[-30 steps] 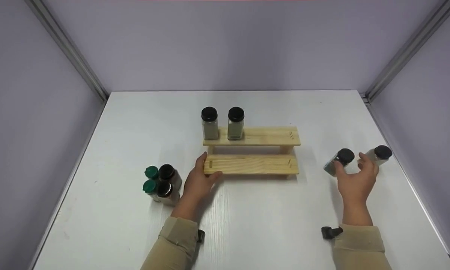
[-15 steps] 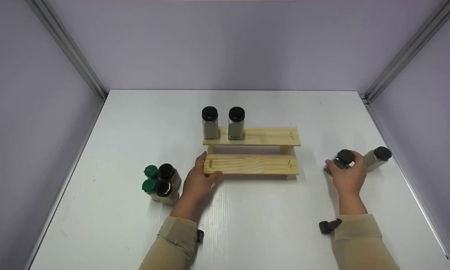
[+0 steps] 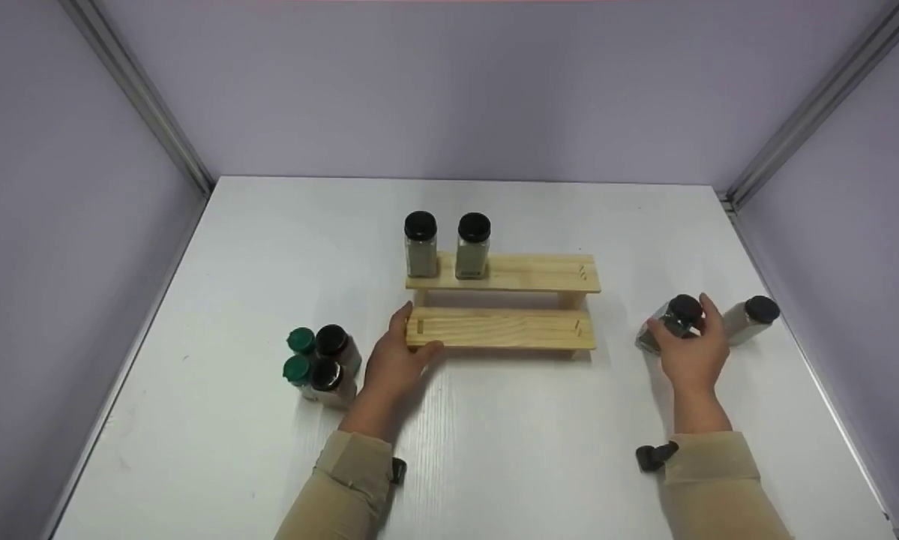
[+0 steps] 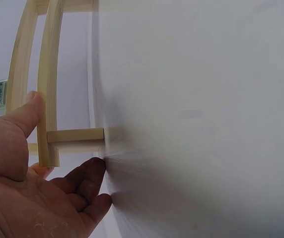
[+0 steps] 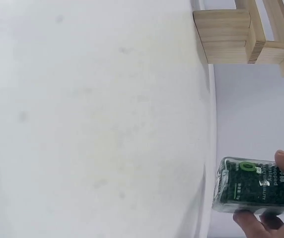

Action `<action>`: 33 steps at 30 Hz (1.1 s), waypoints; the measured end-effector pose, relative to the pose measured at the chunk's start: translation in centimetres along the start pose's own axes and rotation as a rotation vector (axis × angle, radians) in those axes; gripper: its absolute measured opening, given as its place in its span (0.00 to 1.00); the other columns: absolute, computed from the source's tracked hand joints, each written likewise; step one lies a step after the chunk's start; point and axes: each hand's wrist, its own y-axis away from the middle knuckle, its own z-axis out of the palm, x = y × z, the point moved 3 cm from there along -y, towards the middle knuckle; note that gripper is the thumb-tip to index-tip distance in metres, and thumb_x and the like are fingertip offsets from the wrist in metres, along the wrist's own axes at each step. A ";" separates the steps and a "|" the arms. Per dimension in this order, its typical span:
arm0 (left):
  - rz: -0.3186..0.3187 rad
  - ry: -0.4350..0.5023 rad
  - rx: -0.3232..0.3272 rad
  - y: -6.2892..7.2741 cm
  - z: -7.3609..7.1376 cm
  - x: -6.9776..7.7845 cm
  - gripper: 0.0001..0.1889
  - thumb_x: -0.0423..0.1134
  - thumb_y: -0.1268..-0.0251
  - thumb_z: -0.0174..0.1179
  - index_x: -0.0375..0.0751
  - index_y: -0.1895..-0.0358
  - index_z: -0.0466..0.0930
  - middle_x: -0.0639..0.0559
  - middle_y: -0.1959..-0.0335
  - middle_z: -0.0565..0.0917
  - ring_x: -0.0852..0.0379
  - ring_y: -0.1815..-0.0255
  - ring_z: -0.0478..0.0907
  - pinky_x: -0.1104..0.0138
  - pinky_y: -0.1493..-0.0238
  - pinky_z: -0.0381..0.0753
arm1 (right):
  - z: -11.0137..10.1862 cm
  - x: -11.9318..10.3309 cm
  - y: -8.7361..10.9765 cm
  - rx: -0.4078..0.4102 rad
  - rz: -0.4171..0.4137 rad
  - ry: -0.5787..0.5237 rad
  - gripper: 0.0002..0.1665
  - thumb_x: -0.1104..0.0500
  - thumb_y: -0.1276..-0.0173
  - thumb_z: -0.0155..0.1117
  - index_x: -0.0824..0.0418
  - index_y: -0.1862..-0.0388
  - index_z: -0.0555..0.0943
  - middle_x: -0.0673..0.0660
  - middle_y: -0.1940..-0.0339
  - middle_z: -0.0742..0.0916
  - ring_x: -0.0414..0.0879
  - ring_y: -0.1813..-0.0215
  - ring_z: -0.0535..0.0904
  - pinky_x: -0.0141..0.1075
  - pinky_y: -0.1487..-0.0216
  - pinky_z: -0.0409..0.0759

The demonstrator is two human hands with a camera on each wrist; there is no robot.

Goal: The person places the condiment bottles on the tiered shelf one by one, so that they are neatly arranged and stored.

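My right hand (image 3: 693, 356) pinches a spice jar (image 5: 258, 183) of dark green flakes, its label reading chopped parsley. The jar has a black cap (image 3: 685, 307) and leans a little, its base close over the table. Thumb and fingers lie on opposite sides of it. My left hand (image 3: 395, 367) holds the left end of a two-step wooden rack (image 3: 505, 330), thumb at the lower board's front edge. In the left wrist view the other fingers are curled beside the rack's leg (image 4: 76, 135). Two black-capped jars, a left one (image 3: 421, 259) and a right one (image 3: 472, 261), stand on the upper step.
Another black-capped jar (image 3: 745, 321) stands just right of my right hand. Left of my left hand, a cluster holds green-capped jars (image 3: 299, 369) and black-capped jars (image 3: 334, 382). Walls enclose the white table (image 3: 509, 435) at the back and sides.
My right hand has moved left from between the two right-hand jars, closed round the parsley jar and shifted it slightly left. My left hand has stayed on the rack.
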 end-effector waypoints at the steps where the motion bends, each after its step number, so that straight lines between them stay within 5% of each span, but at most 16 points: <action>1: -0.001 0.000 0.002 0.0 0.0 0.0 0.47 0.51 0.30 0.72 0.50 0.14 0.55 0.35 0.27 0.76 0.37 0.27 0.74 0.45 0.31 0.74 | 0.0 -0.3 0.1 0.002 -0.018 -0.023 0.55 0.60 0.34 0.79 0.57 0.14 0.59 0.69 0.26 0.76 0.63 0.34 0.78 0.31 0.47 0.82; 5: -0.001 0.003 0.007 0.0 0.0 -0.2 0.47 0.51 0.30 0.72 0.49 0.14 0.55 0.35 0.27 0.76 0.37 0.27 0.74 0.45 0.30 0.73 | 0.2 -2.0 0.4 0.007 -0.113 -0.103 0.51 0.67 0.36 0.79 0.62 0.19 0.61 0.70 0.30 0.79 0.63 0.36 0.80 0.23 0.53 0.79; 18: 0.006 -0.009 0.015 0.1 -0.1 -0.3 0.47 0.51 0.30 0.72 0.48 0.14 0.55 0.32 0.28 0.76 0.36 0.28 0.74 0.45 0.31 0.73 | 0.9 -10.0 0.6 0.024 -0.430 -0.218 0.44 0.73 0.39 0.79 0.64 0.26 0.71 0.57 0.34 0.84 0.54 0.35 0.83 0.36 0.44 0.85; 33: -0.030 0.023 0.007 0.1 0.1 -0.2 0.48 0.53 0.30 0.72 0.54 0.14 0.54 0.36 0.29 0.78 0.38 0.29 0.75 0.47 0.30 0.73 | 6.7 -14.4 1.4 -0.155 -0.530 -0.236 0.43 0.71 0.37 0.78 0.64 0.25 0.71 0.63 0.31 0.81 0.56 0.39 0.84 0.32 0.47 0.83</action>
